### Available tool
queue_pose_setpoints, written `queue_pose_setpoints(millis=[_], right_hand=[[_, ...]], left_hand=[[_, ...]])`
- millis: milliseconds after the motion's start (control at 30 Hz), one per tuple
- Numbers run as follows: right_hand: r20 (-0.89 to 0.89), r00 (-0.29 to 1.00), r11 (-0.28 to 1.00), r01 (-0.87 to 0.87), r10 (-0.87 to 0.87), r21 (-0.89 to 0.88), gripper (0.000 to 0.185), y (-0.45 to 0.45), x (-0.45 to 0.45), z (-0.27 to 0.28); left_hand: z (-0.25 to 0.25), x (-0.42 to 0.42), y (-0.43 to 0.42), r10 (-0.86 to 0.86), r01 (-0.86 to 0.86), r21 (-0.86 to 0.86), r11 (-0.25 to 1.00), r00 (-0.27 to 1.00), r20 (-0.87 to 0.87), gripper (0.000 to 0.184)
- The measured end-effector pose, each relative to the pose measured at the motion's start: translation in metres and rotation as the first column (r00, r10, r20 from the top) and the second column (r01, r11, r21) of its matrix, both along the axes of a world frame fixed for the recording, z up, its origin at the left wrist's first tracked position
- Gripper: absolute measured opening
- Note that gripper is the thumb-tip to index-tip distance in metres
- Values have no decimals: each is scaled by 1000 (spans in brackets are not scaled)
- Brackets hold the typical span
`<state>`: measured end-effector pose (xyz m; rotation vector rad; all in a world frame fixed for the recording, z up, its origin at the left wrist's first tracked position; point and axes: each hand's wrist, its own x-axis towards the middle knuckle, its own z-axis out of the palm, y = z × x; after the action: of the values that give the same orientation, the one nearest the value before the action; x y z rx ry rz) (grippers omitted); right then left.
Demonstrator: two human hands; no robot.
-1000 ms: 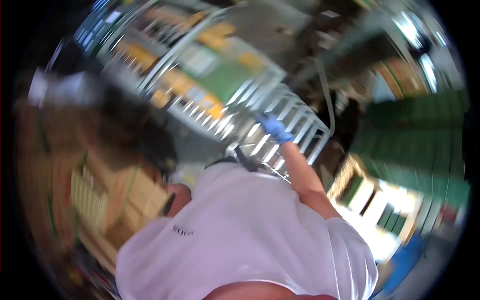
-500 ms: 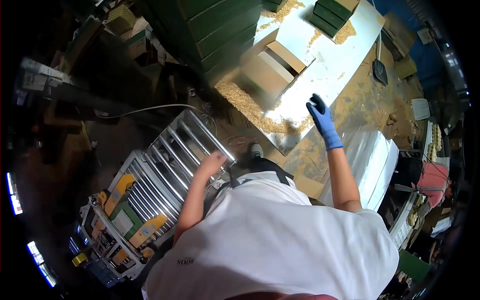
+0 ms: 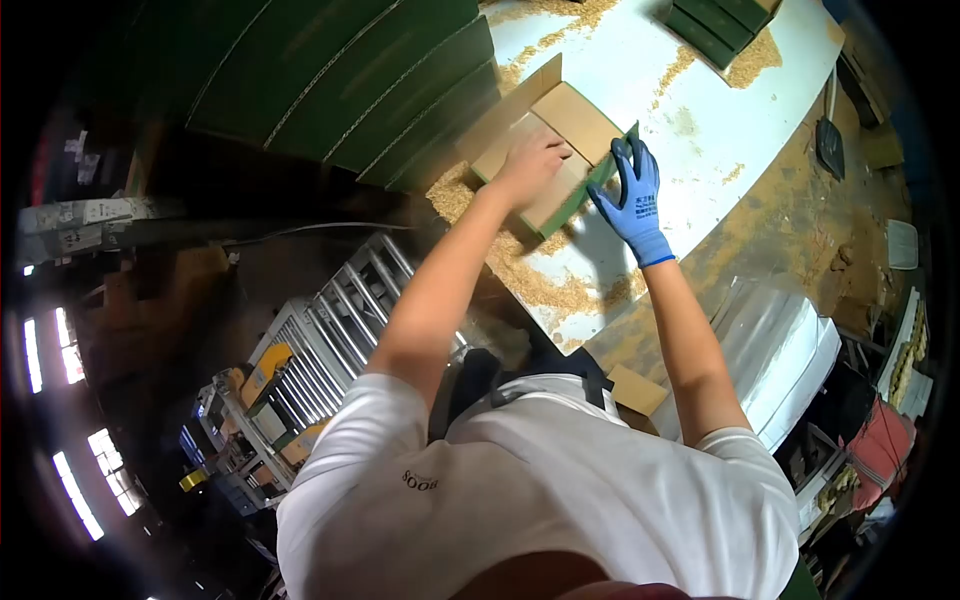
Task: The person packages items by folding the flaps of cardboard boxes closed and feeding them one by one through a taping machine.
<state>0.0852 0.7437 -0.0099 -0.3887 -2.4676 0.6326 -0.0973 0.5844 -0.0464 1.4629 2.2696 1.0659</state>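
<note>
A cardboard box (image 3: 577, 118), brown inside and green outside, lies with its flaps up on the white-topped table. My bare left hand (image 3: 532, 168) is over the box's brown inside, fingers stretched forward and a little bent. Whether those fingertips press on the cardboard I cannot tell. My right hand (image 3: 632, 190), in a blue glove with dark fingertips, is at the box's right edge. Its thumb and fingers are set around that green side wall.
Wood shavings (image 3: 560, 285) are strewn over the white table (image 3: 690, 160). A tall stack of green boxes (image 3: 340, 80) rises at the left. Another green box (image 3: 715, 30) sits at the far side. A roller conveyor (image 3: 350, 310) stands lower left, and a plastic-wrapped stack (image 3: 765, 350) is on the right.
My left hand has gone from beside the roller conveyor up to the inside of the box. My right hand has come to the box's right edge. The box's flaps are spread wider.
</note>
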Motion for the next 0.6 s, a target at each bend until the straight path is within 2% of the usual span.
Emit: queue_pose_setpoints(millis=[33,67,100,133,167,200,233,267,333,367,400,433,467,500,533,567,600], right_hand=[[59,998,999,-18,19,-29,75,1,-7,-2],[139,990,999,-17,11,45,73,0,-16,-10],[213,977,993,-15,-11,117,71,-2,-26,-23],[218,975,989,19,-51,144,68,-5,-33,-38],[236,971,993,18,-46,120,68,-4,-37,-39],[259,965,995,13,-38,100,68,-1,-39,-34],[285,958,996,-2,-22,84,68,2,-40,-29],[274,961,996,8,-31,87,67,5,-41,-27],[359,933,999,-14,-2,42,66,9,-42,-13],[395,919,1000,-17,6,25,66,14,-46,-4],[354,935,997,-7,-21,77,64,19,-50,2],[390,921,1000,25,-22,-1,64,31,-56,7],[429,903,996,51,-12,-78,64,46,-67,10],[467,884,985,72,8,-154,63,58,-80,11],[393,919,943,119,14,-311,65,70,-91,8],[359,933,960,108,-8,-259,78,85,-101,-6],[402,915,974,119,-31,-195,84,92,-112,-19]], left_hand=[[7,-13,-6,-40,23,66,998,962,271,38],[15,-22,-17,37,-50,121,991,994,102,38],[51,-20,-29,114,-100,187,977,991,-71,37],[90,-13,-33,186,-123,260,958,954,-233,37],[129,3,-27,361,-273,250,929,816,-450,42],[132,3,-17,403,-353,194,915,790,-462,46],[131,5,-9,451,-440,141,887,757,-473,51],[126,6,-3,426,-451,66,890,771,-473,55],[112,11,5,384,-468,-79,880,800,-462,63],[106,13,7,368,-456,-167,874,847,-384,64],[102,17,10,352,-430,-251,867,887,-300,65],[93,23,13,343,-394,-332,857,917,-205,65],[64,31,12,357,-388,-352,852,922,-151,58],[47,40,10,363,-405,-323,855,913,-185,54],[36,50,6,370,-423,-294,857,902,-221,51],[30,54,5,373,-437,-261,861,890,-261,49],[27,53,4,368,-458,-237,857,865,-341,49]])
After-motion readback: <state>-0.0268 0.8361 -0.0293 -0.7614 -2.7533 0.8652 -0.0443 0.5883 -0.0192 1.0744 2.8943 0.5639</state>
